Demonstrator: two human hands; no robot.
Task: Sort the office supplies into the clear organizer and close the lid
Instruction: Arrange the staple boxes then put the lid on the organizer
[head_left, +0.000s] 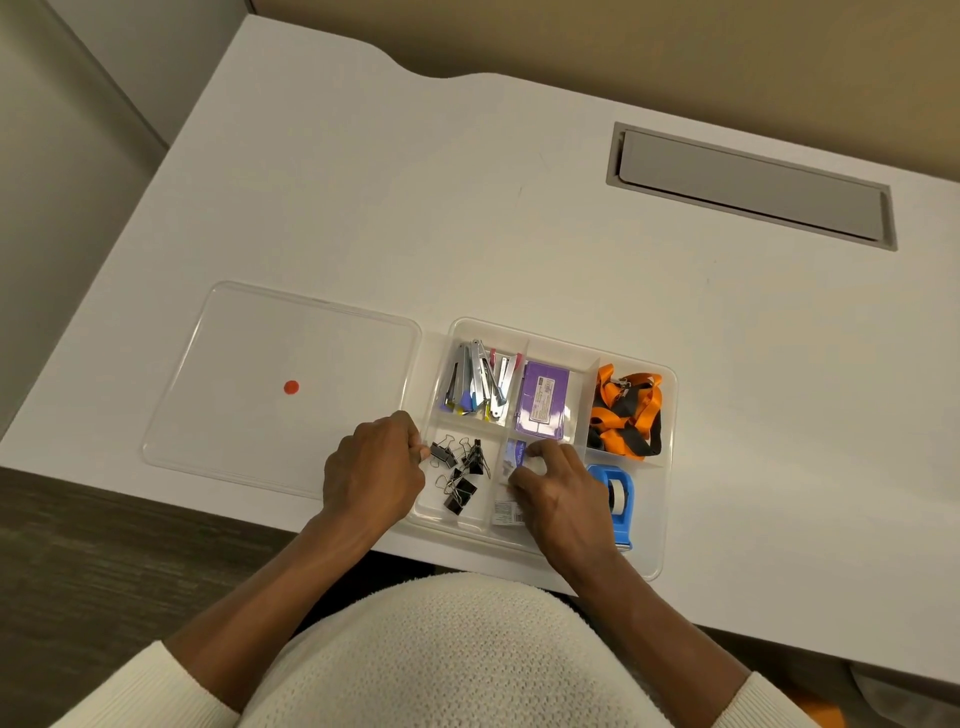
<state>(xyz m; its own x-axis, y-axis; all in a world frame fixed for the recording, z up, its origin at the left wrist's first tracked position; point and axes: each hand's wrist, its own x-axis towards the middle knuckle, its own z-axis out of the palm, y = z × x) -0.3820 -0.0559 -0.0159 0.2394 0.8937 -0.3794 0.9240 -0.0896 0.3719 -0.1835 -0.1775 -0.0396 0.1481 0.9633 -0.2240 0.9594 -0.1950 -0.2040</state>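
Head view. White desk (519, 234), with a grey cable hatch (753, 187) set in near its far right corner.

Clear organizer (670, 415): at the desk's near edge, right of centre, open, divided into compartments.
- Far left compartment: staple removers and small metal tools (480, 379), lying in a bundle.
- Far middle compartment: purple packet (543, 400) with a white label, lying flat.
- Far right compartment: orange and black lanyards (626, 410), heaped.
- Near left compartment: black binder clips (462, 475), loose, several.
- Near middle compartment: small packet (511, 499) with blue and white print, partly hidden by the hand.
- Near right compartment: blue tape dispenser (621, 499), partly hidden by the wrist.

Clear lid (234, 338): flat on the desk just left of the organizer, toward the near left corner, with a red dot sticker (291, 386) near its middle.

Left hand (371, 470): at the organizer's left wall, fingers curled in tight; fingertips meet at a binder clip, though whether they grip it cannot be told.

Right hand (556, 493): over the near middle compartment, fingers bent and narrow, thumb and fingertips on the small packet.

Both cream knit sleeves (104, 691) pushed up the forearms.
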